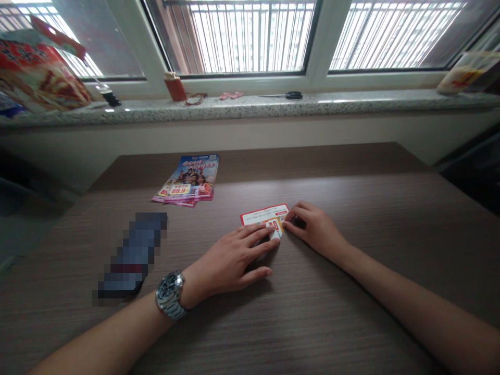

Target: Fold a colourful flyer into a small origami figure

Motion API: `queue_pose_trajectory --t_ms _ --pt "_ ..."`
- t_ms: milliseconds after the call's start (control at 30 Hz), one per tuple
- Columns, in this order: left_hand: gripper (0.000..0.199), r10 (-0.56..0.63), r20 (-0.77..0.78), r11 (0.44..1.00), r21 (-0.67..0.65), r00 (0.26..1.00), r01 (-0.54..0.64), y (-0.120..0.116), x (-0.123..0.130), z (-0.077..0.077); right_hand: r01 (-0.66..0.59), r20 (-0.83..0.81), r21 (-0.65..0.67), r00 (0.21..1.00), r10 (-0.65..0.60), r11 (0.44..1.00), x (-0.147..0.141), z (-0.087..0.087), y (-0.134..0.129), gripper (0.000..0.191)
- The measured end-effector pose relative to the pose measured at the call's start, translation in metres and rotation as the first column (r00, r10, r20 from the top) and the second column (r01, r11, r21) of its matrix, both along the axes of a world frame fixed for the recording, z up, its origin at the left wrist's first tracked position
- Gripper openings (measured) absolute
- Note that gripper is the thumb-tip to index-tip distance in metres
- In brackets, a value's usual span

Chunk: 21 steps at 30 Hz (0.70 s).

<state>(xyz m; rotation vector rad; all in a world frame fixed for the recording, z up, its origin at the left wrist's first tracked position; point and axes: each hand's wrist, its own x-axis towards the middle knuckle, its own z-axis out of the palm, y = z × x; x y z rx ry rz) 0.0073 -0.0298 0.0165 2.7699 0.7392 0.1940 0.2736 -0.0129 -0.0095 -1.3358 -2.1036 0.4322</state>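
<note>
A small printed paper card (265,212), white with a red border and a yellow-edged patch, lies on the brown wooden table (351,312). My left hand (238,255), wearing a metal watch (171,295) on its wrist, rests flat over the card's near left part with fingers spread, hiding some of it. At the card's right edge, my right hand (316,229) pinches the paper between thumb and fingertips.
Colourful flyers (195,177) lie stacked at the back left. A pixelated dark phone-like object (133,255) lies left of my hands. On the stone windowsill (234,108) sit a red container (175,88), scissors (292,95) and a large food packet (42,73).
</note>
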Motion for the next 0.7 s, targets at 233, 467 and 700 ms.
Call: queue_pose_trajectory --t_ms 233,467,700 --pt "0.058 0.020 0.034 0.998 -0.057 0.999 -0.018 0.002 0.001 0.002 -0.079 0.000 -0.001 0.997 0.079 0.997 -0.003 0.002 -0.002 0.006" --pt "0.050 0.038 0.047 0.997 -0.071 0.998 -0.035 0.003 0.002 0.002 -0.172 0.011 0.021 0.985 0.171 0.985 -0.011 0.001 -0.008 0.008" --pt "0.051 -0.005 0.041 0.999 -0.035 0.999 0.007 0.004 0.000 0.000 -0.304 -0.005 -0.002 0.953 0.304 0.953 -0.009 0.005 -0.010 0.007"
